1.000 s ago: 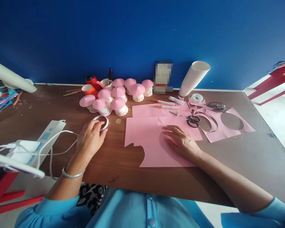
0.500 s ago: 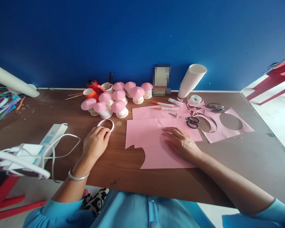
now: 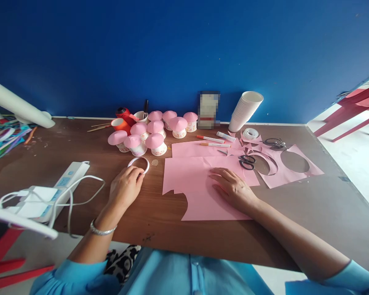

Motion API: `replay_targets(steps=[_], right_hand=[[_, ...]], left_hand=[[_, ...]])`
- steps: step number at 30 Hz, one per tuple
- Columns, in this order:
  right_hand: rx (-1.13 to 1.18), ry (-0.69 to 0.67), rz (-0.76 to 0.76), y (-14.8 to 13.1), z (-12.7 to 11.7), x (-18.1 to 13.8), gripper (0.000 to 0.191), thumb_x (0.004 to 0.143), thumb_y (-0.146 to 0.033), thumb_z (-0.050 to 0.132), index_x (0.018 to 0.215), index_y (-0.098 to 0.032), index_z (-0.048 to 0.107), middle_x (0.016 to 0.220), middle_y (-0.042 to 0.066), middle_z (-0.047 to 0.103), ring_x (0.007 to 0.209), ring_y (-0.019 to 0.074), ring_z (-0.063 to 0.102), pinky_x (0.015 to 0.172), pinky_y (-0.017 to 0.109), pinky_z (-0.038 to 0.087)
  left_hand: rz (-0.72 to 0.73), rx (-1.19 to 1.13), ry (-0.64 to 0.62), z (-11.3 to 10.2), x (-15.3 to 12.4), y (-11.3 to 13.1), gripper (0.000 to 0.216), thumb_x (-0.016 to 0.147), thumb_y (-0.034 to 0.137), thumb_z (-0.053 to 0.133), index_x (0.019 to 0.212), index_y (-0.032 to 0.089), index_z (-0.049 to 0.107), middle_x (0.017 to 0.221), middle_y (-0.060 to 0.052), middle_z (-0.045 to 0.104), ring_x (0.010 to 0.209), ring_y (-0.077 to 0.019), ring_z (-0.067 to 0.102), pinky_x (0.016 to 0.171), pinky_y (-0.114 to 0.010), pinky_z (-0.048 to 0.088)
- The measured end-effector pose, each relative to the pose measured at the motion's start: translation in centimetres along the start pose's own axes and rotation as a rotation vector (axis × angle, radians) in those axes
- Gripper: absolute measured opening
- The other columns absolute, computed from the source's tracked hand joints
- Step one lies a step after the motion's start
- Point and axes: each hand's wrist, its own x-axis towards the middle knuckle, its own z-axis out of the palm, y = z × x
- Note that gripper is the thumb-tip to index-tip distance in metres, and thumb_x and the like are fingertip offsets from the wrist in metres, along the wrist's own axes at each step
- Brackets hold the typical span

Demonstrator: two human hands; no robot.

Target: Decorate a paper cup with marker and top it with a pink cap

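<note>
My left hand (image 3: 126,185) grips the near side of a thin white ring (image 3: 148,164), which looks like a roll of tape, on the brown table. Flat on a pink paper sheet (image 3: 187,176) lies my right hand (image 3: 232,185), its fingers stretched out and holding nothing. The sheet has a curved piece cut from its lower left edge. A second pink sheet (image 3: 184,149) shows behind it. Black-handled scissors (image 3: 247,162) rest on the paper to the right. Beyond my left hand stand several small paper cups with pink cone tops (image 3: 155,141).
Markers (image 3: 215,145), pink offcuts (image 3: 313,166), a white roll (image 3: 251,133) and more scissors (image 3: 275,143) lie at the right. A leaning stack of white cups (image 3: 245,110) stands by the blue wall. At the left is a power strip (image 3: 66,180) with looping white cables.
The whole view has shifted slightly. Both hands keep their places, the left on the white ring and the right on the pink sheet.
</note>
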Motion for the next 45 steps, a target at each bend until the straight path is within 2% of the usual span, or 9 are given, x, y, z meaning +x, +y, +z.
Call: replay_targets(steps=[4, 7, 12, 17, 22, 26, 32, 38, 45], right_hand=[[0.017, -0.017, 0.003, 0.0, 0.0, 0.0, 0.034, 0.102, -0.015, 0.054, 0.134, -0.019, 0.066, 0.138, 0.014, 0.071, 0.127, 0.0295, 0.067, 0.104, 0.051, 0.063], [0.026, -0.03, 0.016, 0.1, 0.0, 0.0, 0.035, 0.103, -0.016, 0.053, 0.136, -0.021, 0.065, 0.14, 0.014, 0.07, 0.129, 0.0296, 0.067, 0.105, 0.052, 0.063], [0.036, -0.043, 0.016, 0.2, -0.2, 0.1, 0.034, 0.105, -0.021, 0.054, 0.136, -0.025, 0.066, 0.139, 0.013, 0.07, 0.128, 0.0292, 0.067, 0.104, 0.053, 0.063], [0.018, -0.061, 0.009, 0.2, -0.3, 0.1, 0.033, 0.105, -0.022, 0.053, 0.136, -0.025, 0.065, 0.14, 0.012, 0.07, 0.13, 0.0288, 0.066, 0.107, 0.051, 0.062], [-0.016, -0.05, -0.008, 0.2, -0.3, 0.1, 0.033, 0.105, -0.021, 0.052, 0.136, -0.021, 0.065, 0.139, 0.013, 0.07, 0.128, 0.0301, 0.067, 0.103, 0.051, 0.063], [-0.017, -0.045, -0.011, 0.3, -0.3, 0.0, 0.032, 0.106, -0.022, 0.053, 0.135, -0.023, 0.065, 0.139, 0.012, 0.07, 0.127, 0.0296, 0.067, 0.101, 0.049, 0.064], [-0.03, -0.051, -0.021, 0.2, -0.4, 0.1, 0.031, 0.105, -0.022, 0.053, 0.134, -0.022, 0.065, 0.139, 0.012, 0.071, 0.126, 0.0298, 0.068, 0.102, 0.05, 0.064], [-0.007, -0.073, -0.017, 0.5, -0.4, -0.2, 0.037, 0.104, -0.02, 0.054, 0.14, -0.025, 0.064, 0.141, 0.013, 0.07, 0.129, 0.0308, 0.068, 0.104, 0.053, 0.063], [-0.024, -0.053, -0.059, 0.5, -0.5, -0.1, 0.035, 0.104, -0.02, 0.054, 0.137, -0.022, 0.065, 0.14, 0.014, 0.07, 0.127, 0.0319, 0.069, 0.101, 0.053, 0.065]], left_hand=[[0.018, -0.033, 0.07, -0.4, 0.2, 0.4, 0.02, 0.104, 0.029, 0.053, 0.098, 0.021, 0.071, 0.1, -0.007, 0.079, 0.092, -0.0253, 0.074, 0.081, -0.034, 0.054], [0.065, -0.112, 0.127, -1.0, 0.7, 1.6, 0.016, 0.104, 0.028, 0.056, 0.1, 0.021, 0.07, 0.102, -0.005, 0.079, 0.091, -0.0226, 0.076, 0.078, -0.032, 0.055], [0.259, -0.214, 0.235, -1.7, 2.2, 5.0, 0.008, 0.105, 0.023, 0.06, 0.102, 0.021, 0.067, 0.099, -0.003, 0.077, 0.091, -0.0184, 0.075, 0.08, -0.028, 0.056], [0.403, -0.237, 0.258, -1.3, 3.1, 7.2, 0.007, 0.102, 0.014, 0.062, 0.105, 0.02, 0.065, 0.097, -0.004, 0.075, 0.091, -0.0191, 0.071, 0.087, -0.031, 0.056], [0.424, -0.234, 0.255, -0.9, 2.9, 7.5, 0.008, 0.101, 0.012, 0.062, 0.103, 0.02, 0.064, 0.095, -0.003, 0.074, 0.089, -0.0191, 0.07, 0.085, -0.032, 0.056], [0.429, -0.228, 0.221, -0.7, 2.6, 7.5, 0.009, 0.103, 0.013, 0.06, 0.101, 0.02, 0.065, 0.094, -0.003, 0.074, 0.088, -0.0183, 0.07, 0.081, -0.031, 0.054], [0.516, -0.21, 0.186, 0.3, 2.4, 7.6, 0.013, 0.102, 0.011, 0.058, 0.094, 0.019, 0.064, 0.09, -0.004, 0.072, 0.082, -0.0193, 0.064, 0.081, -0.034, 0.053], [0.506, -0.211, 0.163, 1.0, 2.1, 7.7, 0.016, 0.104, 0.013, 0.056, 0.093, 0.02, 0.065, 0.089, -0.004, 0.071, 0.082, -0.0193, 0.062, 0.082, -0.035, 0.053], [0.503, -0.2, 0.143, 1.0, 2.0, 7.8, 0.018, 0.105, 0.014, 0.055, 0.092, 0.02, 0.066, 0.089, -0.004, 0.071, 0.082, -0.0193, 0.061, 0.079, -0.034, 0.051]])
